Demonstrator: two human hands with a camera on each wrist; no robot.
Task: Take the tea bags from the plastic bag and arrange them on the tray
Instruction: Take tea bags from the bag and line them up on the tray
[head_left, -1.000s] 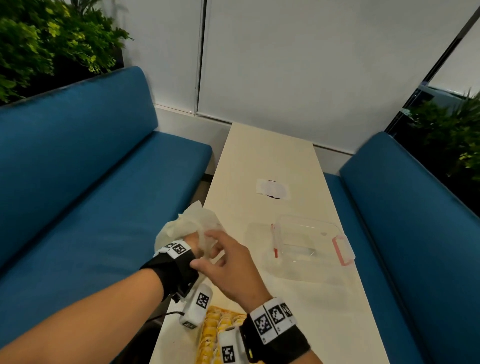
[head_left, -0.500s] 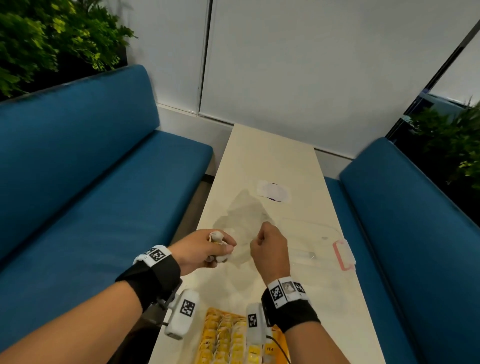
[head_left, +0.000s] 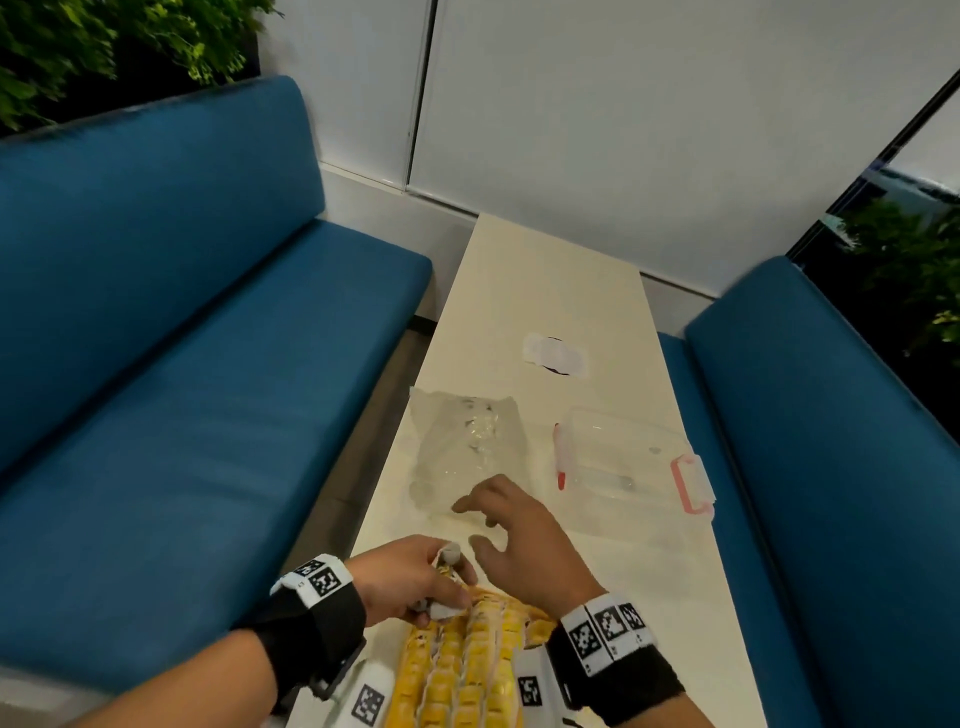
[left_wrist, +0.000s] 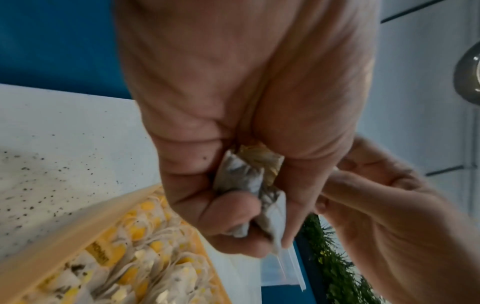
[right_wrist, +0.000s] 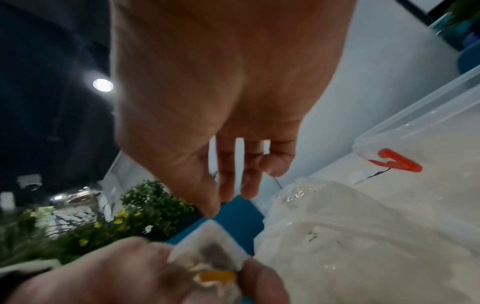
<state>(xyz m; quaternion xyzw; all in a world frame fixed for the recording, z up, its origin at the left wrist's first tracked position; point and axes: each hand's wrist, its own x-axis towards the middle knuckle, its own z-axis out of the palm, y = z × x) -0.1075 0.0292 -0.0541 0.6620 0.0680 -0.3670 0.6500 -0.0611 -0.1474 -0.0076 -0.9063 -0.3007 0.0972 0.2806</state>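
My left hand (head_left: 415, 582) grips a small bunch of tea bags (left_wrist: 249, 193) in its curled fingers, just above the far end of the tray (head_left: 537, 626). The tray (left_wrist: 64, 242) is yellow and holds rows of tea bags (head_left: 462, 665) with yellow tags. My right hand (head_left: 498, 525) hovers open beside the left, fingers spread and relaxed, holding nothing. The clear plastic bag (head_left: 467, 447) lies flat and crumpled on the table beyond both hands. From the right wrist the held tea bags (right_wrist: 207, 257) show below the right hand's fingers (right_wrist: 226, 176).
A clear plastic box (head_left: 623, 457) with pink latches stands right of the bag. A white patch (head_left: 553, 356) lies farther up the narrow cream table (head_left: 545, 280). Blue sofas (head_left: 182, 338) flank the table on both sides; plants stand behind them.
Both hands pulled back from the bag toward the tray. The right hand let go of the bag, which now lies flat on the table. The left hand still holds tea bags.
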